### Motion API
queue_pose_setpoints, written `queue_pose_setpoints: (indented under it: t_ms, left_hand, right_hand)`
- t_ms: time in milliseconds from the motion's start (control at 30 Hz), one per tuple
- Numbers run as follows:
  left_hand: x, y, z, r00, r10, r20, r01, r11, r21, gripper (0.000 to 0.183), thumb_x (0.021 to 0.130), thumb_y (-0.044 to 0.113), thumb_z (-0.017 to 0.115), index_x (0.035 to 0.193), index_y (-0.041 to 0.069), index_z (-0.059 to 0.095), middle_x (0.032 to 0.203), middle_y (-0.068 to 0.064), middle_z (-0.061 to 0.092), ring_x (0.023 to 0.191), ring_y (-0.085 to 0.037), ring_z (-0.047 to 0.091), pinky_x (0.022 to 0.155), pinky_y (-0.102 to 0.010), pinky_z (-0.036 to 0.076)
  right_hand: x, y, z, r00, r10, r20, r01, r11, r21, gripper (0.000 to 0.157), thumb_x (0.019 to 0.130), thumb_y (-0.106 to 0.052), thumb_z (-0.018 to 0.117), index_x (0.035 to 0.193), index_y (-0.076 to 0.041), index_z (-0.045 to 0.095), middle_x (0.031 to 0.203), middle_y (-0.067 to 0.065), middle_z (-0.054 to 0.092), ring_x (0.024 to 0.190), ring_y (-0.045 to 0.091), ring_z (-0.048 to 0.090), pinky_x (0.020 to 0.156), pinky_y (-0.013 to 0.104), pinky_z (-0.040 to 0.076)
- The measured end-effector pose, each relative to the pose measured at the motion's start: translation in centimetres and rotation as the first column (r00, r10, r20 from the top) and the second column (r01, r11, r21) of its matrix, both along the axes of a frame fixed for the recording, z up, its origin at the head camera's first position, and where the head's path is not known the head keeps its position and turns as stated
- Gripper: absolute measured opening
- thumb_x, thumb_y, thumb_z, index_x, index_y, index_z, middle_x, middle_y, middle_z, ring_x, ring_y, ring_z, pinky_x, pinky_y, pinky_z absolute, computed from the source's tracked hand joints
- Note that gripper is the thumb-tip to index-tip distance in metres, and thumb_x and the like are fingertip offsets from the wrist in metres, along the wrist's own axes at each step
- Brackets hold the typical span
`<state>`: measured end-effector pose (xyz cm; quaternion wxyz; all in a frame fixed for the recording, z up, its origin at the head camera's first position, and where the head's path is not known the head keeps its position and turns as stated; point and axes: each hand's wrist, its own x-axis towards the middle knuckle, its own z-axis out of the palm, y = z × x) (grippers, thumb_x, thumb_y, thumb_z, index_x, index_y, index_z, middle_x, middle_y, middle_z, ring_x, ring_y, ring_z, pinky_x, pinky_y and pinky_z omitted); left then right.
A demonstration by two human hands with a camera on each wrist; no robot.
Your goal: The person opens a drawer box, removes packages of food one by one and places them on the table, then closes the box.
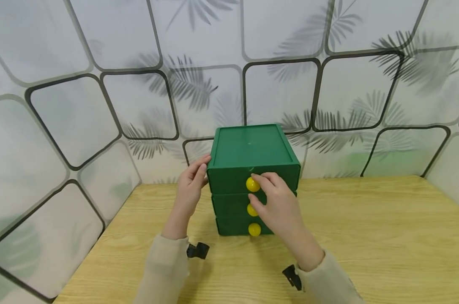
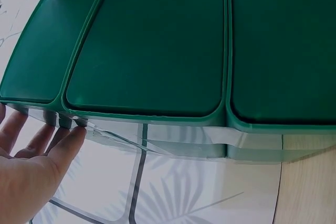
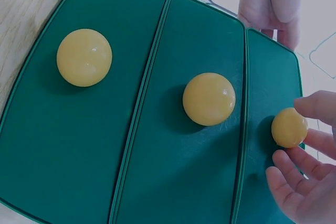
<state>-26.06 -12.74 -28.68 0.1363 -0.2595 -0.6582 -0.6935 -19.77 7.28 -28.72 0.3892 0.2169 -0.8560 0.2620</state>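
A small drawer cabinet (image 1: 252, 145) with three green drawers stands upright, each drawer front bearing a round yellow knob. My right hand (image 1: 280, 207) is at the top drawer (image 1: 229, 180), its thumb and fingers round the top knob (image 3: 289, 128). Below it are the middle knob (image 3: 209, 99), partly covered by the hand in the head view, and the bottom knob (image 1: 254, 229). On the cabinet's left, my left hand (image 1: 189, 185) rests its fingertips against the see-through side wall (image 2: 184, 142), near the top front corner. All three drawers look closed.
The cabinet is on a light wooden table (image 1: 366, 236). Close behind it rises a pale wall covering (image 1: 210, 38) with dark rounded outlines and leaf prints. Black wrist straps (image 1: 198, 250) hang by both sleeves.
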Motion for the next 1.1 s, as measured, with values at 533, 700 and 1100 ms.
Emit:
queue_pose_setpoints:
  t_ms: [533, 700, 1100]
  left_hand:
    - [0.0, 0.2, -0.2, 1.000, 0.003, 0.006, -0.003, 1.000, 0.021, 0.040, 0.095, 0.022, 0.042, 0.128, -0.001, 0.045, 0.130, -0.011, 0.042, 0.109, -0.017, 0.048, 0.091, -0.039, 0.040]
    - [0.0, 0.2, -0.2, 1.000, 0.010, 0.002, -0.010, 1.000, 0.021, 0.040, 0.095, 0.023, 0.042, 0.128, -0.001, 0.045, 0.130, -0.011, 0.043, 0.109, -0.018, 0.048, 0.091, -0.039, 0.041]
    - [-0.1, 0.2, -0.1, 1.000, 0.008, -0.005, -0.008, 1.000, 0.026, 0.040, 0.095, 0.022, 0.043, 0.128, 0.000, 0.045, 0.130, -0.010, 0.043, 0.111, -0.019, 0.047, 0.090, -0.038, 0.042]
  right_hand:
    - [-0.8, 0.1, -0.5, 0.995, 0.013, -0.101, -0.009, 0.999, 0.035, 0.038, 0.067, -0.006, 0.077, 0.102, -0.001, 0.063, 0.092, 0.010, 0.053, 0.076, 0.019, 0.052, 0.063, 0.027, 0.050]
    - [-1.2, 0.1, -0.6, 0.988, 0.021, -0.155, -0.015, 0.999, 0.038, 0.036, 0.066, -0.003, 0.077, 0.099, 0.000, 0.063, 0.090, 0.011, 0.053, 0.075, 0.020, 0.053, 0.062, 0.028, 0.050]
    - [-1.4, 0.1, -0.7, 0.979, 0.033, -0.203, -0.023, 0.998, 0.051, 0.033, 0.066, -0.003, 0.077, 0.096, 0.001, 0.064, 0.088, 0.011, 0.054, 0.075, 0.021, 0.053, 0.065, 0.030, 0.050]
